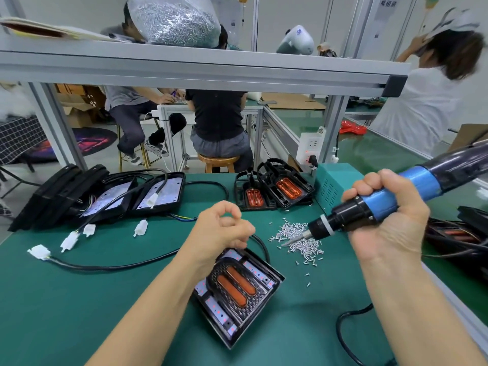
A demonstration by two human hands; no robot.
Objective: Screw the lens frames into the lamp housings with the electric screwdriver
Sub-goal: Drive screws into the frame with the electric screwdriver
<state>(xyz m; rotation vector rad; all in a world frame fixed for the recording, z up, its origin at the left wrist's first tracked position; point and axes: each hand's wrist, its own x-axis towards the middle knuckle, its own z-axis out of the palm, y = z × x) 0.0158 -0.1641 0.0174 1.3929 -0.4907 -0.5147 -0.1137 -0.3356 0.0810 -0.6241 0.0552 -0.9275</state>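
Observation:
A black lamp housing [274, 280] lies on the green mat in front of me, with a black lens frame [237, 286] and its two orange lenses seated in it. My left hand [221, 231] hovers over the housing's far corner, fingers curled, thumb and forefinger meeting; whether a screw sits between them I cannot tell. My right hand [388, 220] grips the blue and black electric screwdriver [369, 207], its bit pointing left and down over a pile of small silver screws [298, 237].
Several more housings with cables and white connectors [158, 194] lie at the back left. Spare lens frames [277, 188] stand at the back centre beside a teal power box [332, 186]. Black parts lie at the right edge [464, 239]. Other people sit and stand beyond the bench.

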